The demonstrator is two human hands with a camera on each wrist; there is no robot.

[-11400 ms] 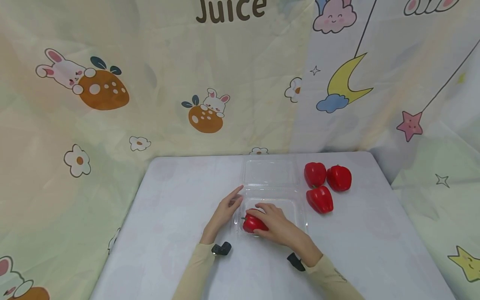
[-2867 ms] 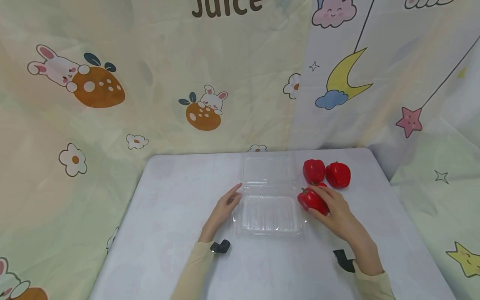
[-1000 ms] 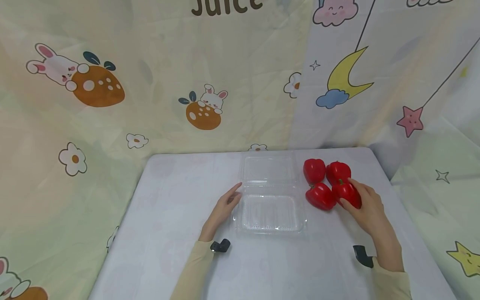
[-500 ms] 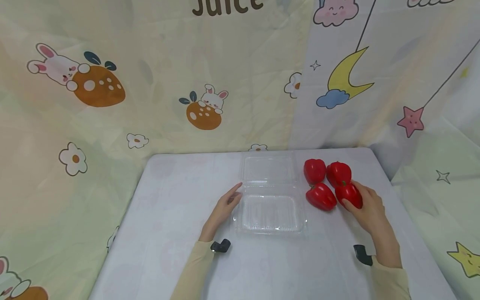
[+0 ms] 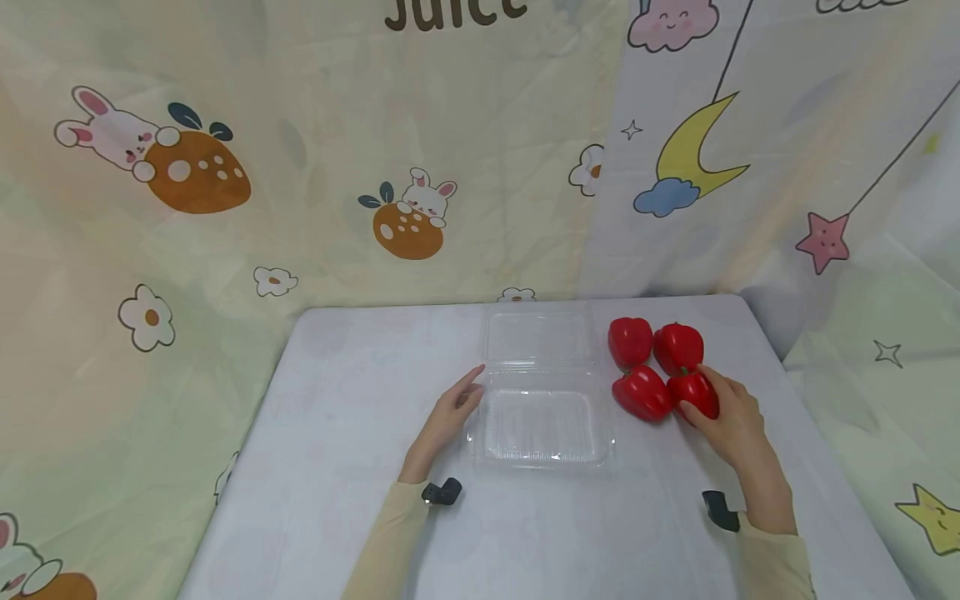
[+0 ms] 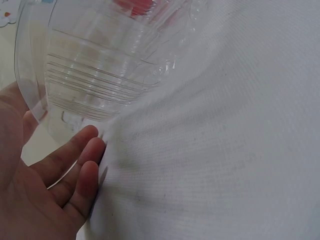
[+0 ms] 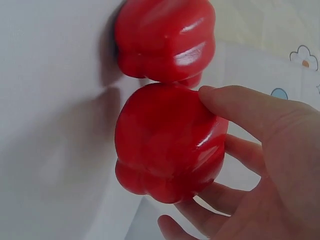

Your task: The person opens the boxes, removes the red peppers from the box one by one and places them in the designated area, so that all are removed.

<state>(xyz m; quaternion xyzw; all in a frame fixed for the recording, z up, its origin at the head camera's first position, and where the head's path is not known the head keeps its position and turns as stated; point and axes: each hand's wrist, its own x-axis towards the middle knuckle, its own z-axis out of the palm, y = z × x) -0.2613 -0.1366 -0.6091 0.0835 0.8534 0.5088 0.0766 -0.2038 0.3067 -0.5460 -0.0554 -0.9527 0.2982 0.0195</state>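
My right hand (image 5: 738, 429) grips a red bell pepper (image 5: 694, 393) at the right of the table, thumb on one side and fingers curled round the other. In the right wrist view, the held pepper (image 7: 170, 145) lies right up against another pepper (image 7: 167, 37). Three more red bell peppers (image 5: 642, 393) sit close by, forming a tight cluster with it. A clear plastic clamshell box (image 5: 543, 462) lies with its lid folded back, nothing inside. My left hand (image 5: 444, 427) rests at the box's left side, index finger extended to the rim (image 6: 32, 100), other fingers loosely bent.
A white cloth covers the table (image 5: 360, 392). Behind it hangs a printed curtain (image 5: 322, 217) right along the back edge. The box lid (image 5: 538, 337) spreads toward that edge, left of the peppers.
The right hand held a pepper inside the box earlier, then carried it right to the other peppers. Over the last half second it shifted slightly left and nearer. The left hand stays put.
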